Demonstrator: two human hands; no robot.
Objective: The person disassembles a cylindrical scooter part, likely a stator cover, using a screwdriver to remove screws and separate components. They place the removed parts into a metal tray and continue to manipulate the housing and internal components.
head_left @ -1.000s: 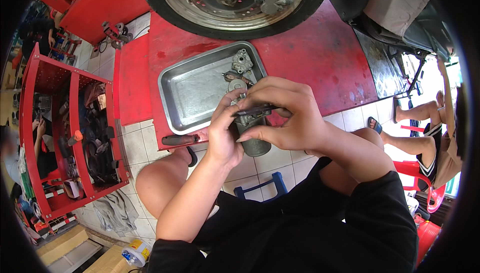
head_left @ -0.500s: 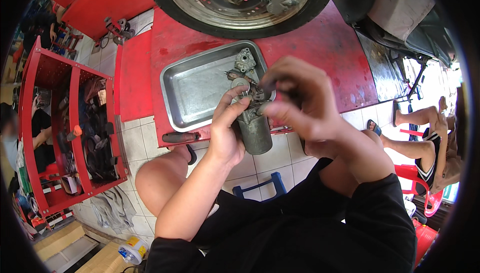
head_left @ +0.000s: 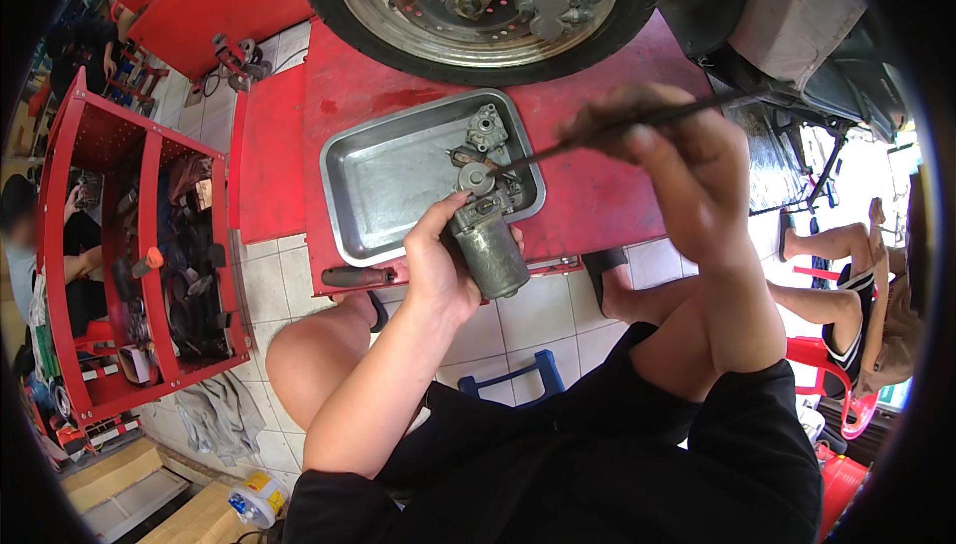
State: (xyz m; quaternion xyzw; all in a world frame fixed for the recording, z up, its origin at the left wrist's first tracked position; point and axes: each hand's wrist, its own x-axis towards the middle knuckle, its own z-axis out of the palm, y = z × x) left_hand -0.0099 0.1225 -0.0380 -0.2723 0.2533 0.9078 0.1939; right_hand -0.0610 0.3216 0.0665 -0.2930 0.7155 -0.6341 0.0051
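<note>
My left hand (head_left: 440, 267) is closed around a dull metal cylindrical motor (head_left: 492, 259), its bracketed top overlapping the steel tray (head_left: 368, 122). My right hand (head_left: 687, 170), partly blurred, is raised over the red work surface (head_left: 597, 200), closed on a long, thin dark rod-like piece (head_left: 737, 99) that slants down toward the top of the motor; whether it touches is hard to tell. A metal housing (head_left: 486, 128) and other small parts lie at the tray's right side. A dark-handled tool (head_left: 354, 276) rests along the surface's near edge, left of my left hand.
A vehicle's front wheel (head_left: 478, 61) stands just beyond the tray. A red tool cart (head_left: 149, 265) is on the left, with people behind it. A seated person's bare leg (head_left: 817, 300) is at right. A blue stool (head_left: 510, 370) shows between my knees.
My right hand has left the motor's top and moved up and rightward, now with the long dark piece visible in it. My left hand has tilted the motor, exposing more of it.
</note>
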